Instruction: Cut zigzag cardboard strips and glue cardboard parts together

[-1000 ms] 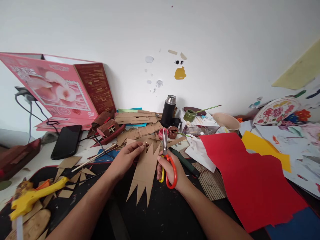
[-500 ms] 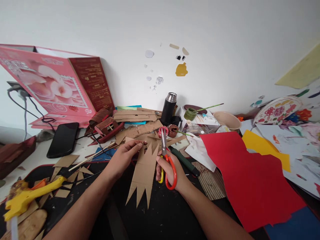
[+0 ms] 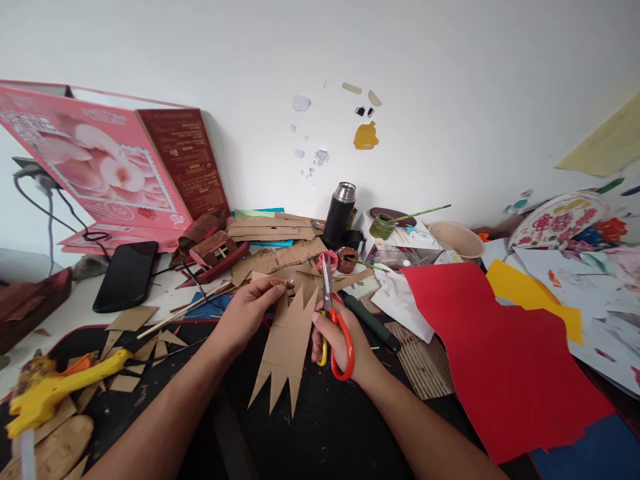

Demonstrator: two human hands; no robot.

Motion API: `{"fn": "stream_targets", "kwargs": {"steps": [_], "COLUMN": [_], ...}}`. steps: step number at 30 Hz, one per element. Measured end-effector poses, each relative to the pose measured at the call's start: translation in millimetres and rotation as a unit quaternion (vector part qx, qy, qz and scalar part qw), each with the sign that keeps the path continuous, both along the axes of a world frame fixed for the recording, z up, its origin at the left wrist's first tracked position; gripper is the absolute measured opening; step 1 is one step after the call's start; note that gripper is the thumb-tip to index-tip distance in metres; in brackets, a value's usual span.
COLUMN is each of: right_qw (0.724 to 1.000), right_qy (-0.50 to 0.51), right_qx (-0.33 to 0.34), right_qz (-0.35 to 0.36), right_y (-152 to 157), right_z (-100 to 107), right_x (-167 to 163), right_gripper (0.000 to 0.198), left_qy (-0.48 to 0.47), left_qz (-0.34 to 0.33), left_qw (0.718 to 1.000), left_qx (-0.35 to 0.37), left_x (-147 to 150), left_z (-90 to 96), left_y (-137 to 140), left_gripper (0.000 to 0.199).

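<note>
Just now the change is slight: the lower end of the cardboard piece (image 3: 287,347), with its three cut points nearest the wearer, has swung a little to the left above the black mat (image 3: 320,427) on the surface. Its top edge is jagged as well. That suggests the piece is being steadied or turned, rather than cut, at this instant.

The left hand (image 3: 245,310) is closed in a pinch at the upper left corner of the piece; a tiny pale bit shows at its fingertips, too small to identify. The right hand (image 3: 345,337) is curled through the handles of the scissors (image 3: 327,287), just beside the piece's right edge; whether its fingers also touch the cardboard, I cannot tell. The blades point away, nearly together and apart from the cardboard, much as they were a second ago, and no new cut is apparent.

Beyond the hands lie a green-handled tool (image 3: 371,320) and, farther back, a brown paint jar (image 3: 347,261). Behind that stands a dark flask (image 3: 341,217), near the white wall (image 3: 240,80). These look undisturbed.
</note>
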State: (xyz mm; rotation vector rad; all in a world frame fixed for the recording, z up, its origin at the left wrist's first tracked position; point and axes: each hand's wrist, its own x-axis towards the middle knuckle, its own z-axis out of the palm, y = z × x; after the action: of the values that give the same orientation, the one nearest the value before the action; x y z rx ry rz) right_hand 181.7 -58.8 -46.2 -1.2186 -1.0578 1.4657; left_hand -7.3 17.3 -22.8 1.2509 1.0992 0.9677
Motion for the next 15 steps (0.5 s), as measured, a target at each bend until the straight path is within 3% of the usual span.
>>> {"fn": "stream_targets", "kwargs": {"steps": [15], "right_qw": [1.000], "right_qy": [0.000], "right_qx": [-0.003], "right_qz": [0.001], "right_y": [-1.1], "right_z": [0.8], "right_x": [-1.4], "right_gripper": [0.049], "left_qy": [0.003], "left_qz": [-0.014], "left_qw": [1.000], "left_qx": [0.005], "left_x": [-2.8], "left_z": [-6.2], "left_y": [1.1], "left_gripper": [0.049]}}
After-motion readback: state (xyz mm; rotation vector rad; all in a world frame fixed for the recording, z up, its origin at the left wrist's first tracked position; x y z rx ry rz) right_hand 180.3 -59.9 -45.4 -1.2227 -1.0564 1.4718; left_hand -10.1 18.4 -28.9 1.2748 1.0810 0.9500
